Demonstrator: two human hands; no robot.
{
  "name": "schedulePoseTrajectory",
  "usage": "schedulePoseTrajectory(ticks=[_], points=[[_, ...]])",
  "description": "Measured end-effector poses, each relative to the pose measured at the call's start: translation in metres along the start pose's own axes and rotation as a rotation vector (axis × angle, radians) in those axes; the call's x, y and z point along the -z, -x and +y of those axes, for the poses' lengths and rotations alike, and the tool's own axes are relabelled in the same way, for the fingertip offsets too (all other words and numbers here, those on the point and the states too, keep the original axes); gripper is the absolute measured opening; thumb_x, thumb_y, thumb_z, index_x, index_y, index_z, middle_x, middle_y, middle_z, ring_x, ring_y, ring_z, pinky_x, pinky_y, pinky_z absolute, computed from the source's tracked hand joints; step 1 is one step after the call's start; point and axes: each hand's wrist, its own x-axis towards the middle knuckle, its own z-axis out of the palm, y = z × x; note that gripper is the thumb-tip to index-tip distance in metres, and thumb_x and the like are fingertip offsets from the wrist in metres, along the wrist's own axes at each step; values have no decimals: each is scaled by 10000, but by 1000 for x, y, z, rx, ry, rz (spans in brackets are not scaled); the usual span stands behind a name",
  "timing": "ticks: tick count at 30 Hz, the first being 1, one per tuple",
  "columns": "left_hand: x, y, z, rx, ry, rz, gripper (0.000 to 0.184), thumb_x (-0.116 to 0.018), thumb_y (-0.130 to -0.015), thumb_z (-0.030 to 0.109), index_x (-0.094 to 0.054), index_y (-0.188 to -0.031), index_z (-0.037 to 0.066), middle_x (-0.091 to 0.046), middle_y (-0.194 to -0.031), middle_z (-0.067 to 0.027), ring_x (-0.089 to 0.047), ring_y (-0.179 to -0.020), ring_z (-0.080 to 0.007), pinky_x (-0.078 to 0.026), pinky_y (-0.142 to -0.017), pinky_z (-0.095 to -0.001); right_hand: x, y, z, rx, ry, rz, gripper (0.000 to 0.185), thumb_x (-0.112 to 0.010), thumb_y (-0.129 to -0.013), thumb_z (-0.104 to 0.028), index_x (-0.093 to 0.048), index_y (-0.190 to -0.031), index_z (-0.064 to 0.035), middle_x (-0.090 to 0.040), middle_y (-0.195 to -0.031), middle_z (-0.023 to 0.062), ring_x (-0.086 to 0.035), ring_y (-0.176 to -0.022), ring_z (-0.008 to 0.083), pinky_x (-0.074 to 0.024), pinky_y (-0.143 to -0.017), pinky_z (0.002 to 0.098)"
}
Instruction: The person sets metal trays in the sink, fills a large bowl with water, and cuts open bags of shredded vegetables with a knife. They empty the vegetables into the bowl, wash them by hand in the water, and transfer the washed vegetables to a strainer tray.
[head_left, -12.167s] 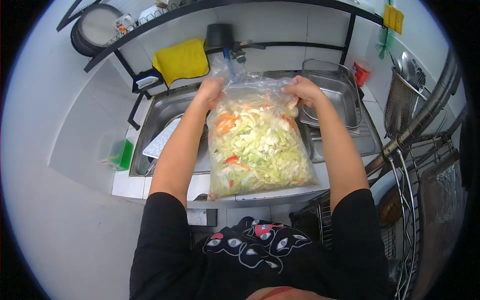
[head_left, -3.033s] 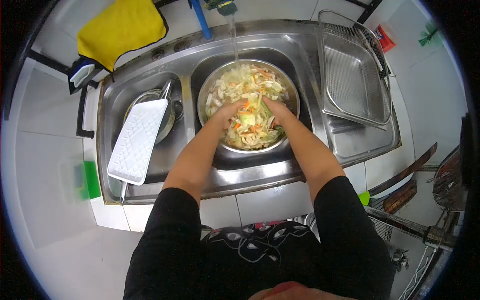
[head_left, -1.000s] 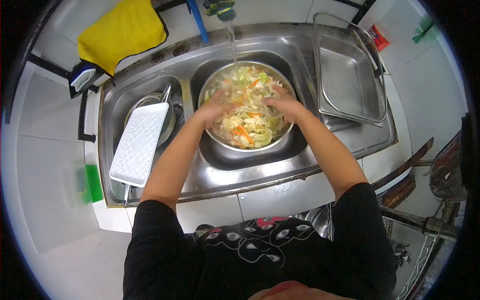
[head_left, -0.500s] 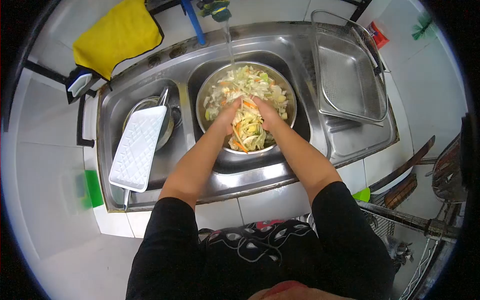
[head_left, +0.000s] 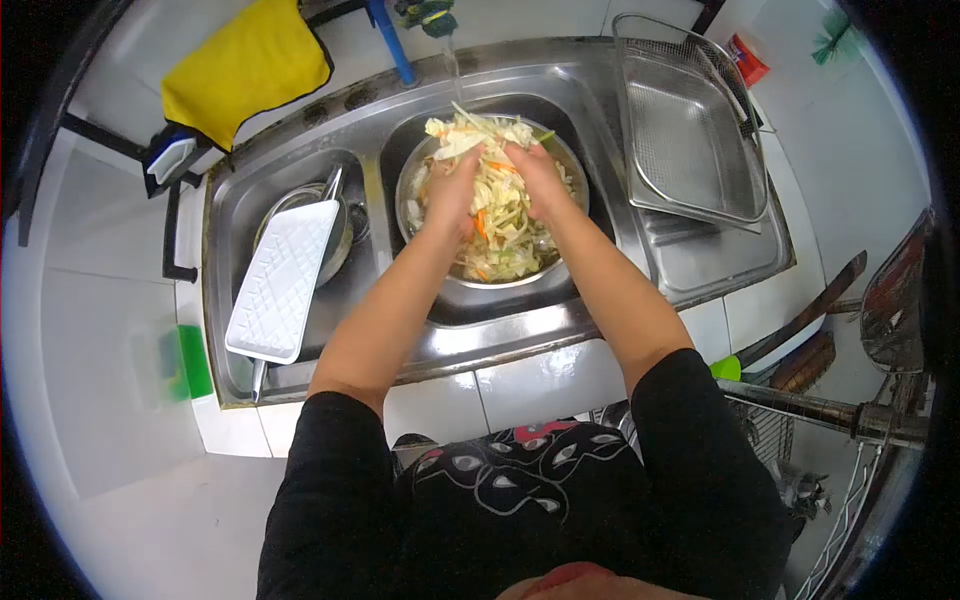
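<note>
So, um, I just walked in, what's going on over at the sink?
A person has both hands in a metal bowl, the left hand and right hand cupping a heap of chopped vegetables between them. The bowl stands in the middle basin, with water running from the tap above. A white tray lies over the left basin, and a wire mesh basket sits to the right.

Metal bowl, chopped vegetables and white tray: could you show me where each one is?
Metal bowl [head_left: 405, 193], head view: left side of its wall.
Chopped vegetables [head_left: 499, 198], head view: pale strips near the middle of the heap.
White tray [head_left: 283, 283], head view: middle of its patterned surface.
</note>
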Motion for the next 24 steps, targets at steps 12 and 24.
schedulePoseTrajectory(ticks=[12, 24], points=[[2, 8, -23, 32, 13, -158, 550, -656, -775, 230, -376, -1203, 27, -513, -1091, -128, -556, -943, -238, -512, -719, -380, 31, 1, 18, -76, 48, -2, 514, -666, -753, -205, -429, -1135, 44, -567, -1007, 179, -589, -863, 242, -504, -699, 340], [-86, 35, 49, -155, -19, -269, 361, -548, -845, 235, -470, -1148, 56, -569, -1040, -105, -591, -899, -226, -517, -715, -372, 8, 32, -98, 158, -57, -49, 412, -641, -763, -171, -473, -1075, 39, -585, -958, 152, -607, -819, 223, -518, -651, 330]])
